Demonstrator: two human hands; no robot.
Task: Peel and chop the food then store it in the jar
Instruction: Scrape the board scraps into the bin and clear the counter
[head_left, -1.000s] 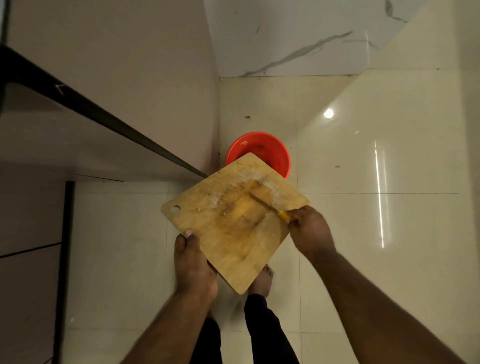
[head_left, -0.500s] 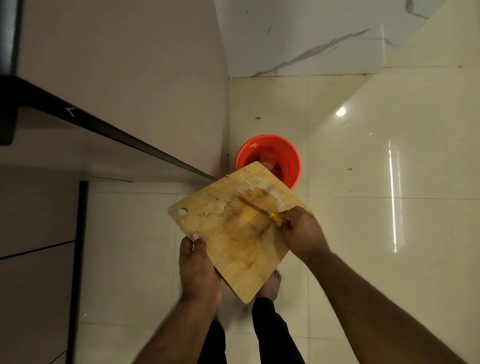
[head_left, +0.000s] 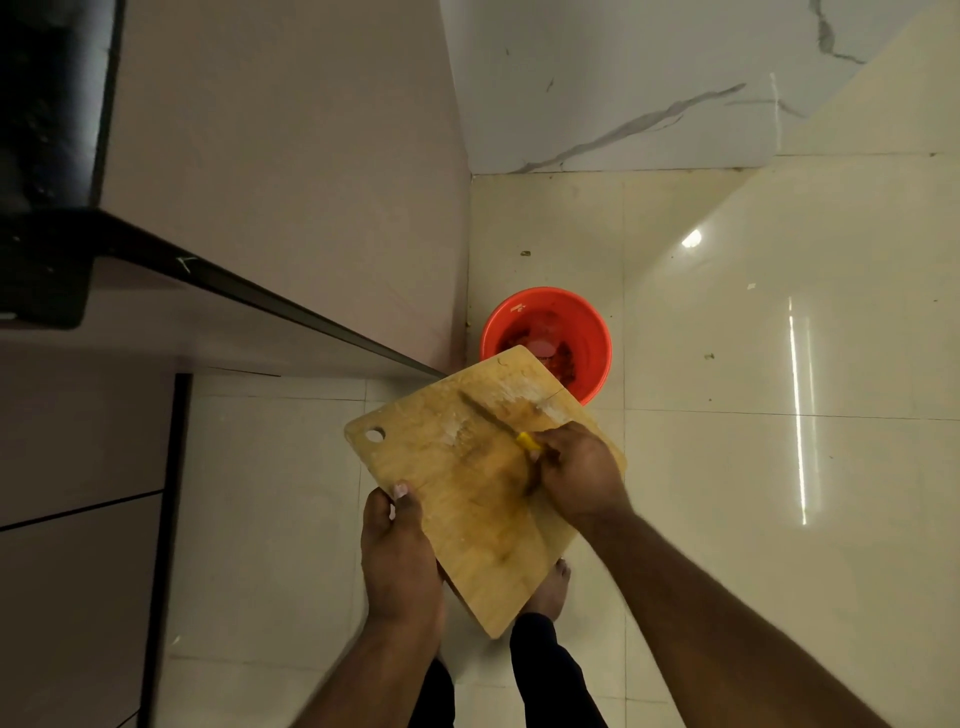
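Peel scraps, dark and reddish, lie at the bottom of the red bucket (head_left: 563, 332), which stands on the tiled floor (head_left: 779, 467) beside the cabinet wall (head_left: 291, 156); what they are exactly we cannot tell. We hold the wooden cutting board (head_left: 467, 493) tilted in the air, its far corner overlapping the bucket's near rim. Our left hand (head_left: 400, 556) grips the board's near-left edge, thumb on top and the fingers curled underneath. Our right hand (head_left: 579, 475) is closed round the yellow handle of a knife (head_left: 498, 418), whose blade lies flat across the upper part of the board, pointing away to the upper left. The board's surface shows stains and pale smears, with a round hanging hole near its left corner. Below it we see a bare foot (head_left: 545, 592) on the floor. A dark tabletop (head_left: 47, 260) edge runs along the upper left.
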